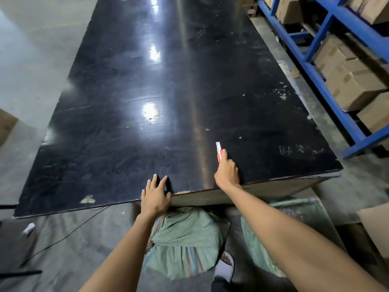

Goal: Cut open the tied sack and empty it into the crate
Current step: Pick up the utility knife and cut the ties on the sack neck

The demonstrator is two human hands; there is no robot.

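Tool-pickup step. Right hand fingers grasp red cutter on worktop; left hand released, flat on its near edge. Tied sack on floor below that edge, uncut. Crate unseen. Next: lower blade to sack's knot.

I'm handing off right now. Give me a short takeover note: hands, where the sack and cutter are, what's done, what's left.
Left hand: open, palm flat on the near edge of the black table, holding nothing.
Right hand: closed on the red utility knife, blade out, over the tabletop.
Green sack: on the floor under the table edge, between the arms, neck gathered and apparently still tied. A second green sack lies beside it on the right.
Crate: not in view.
Done: knife in hand.
Left: cut the sack open, find the crate, empty the sack into it.
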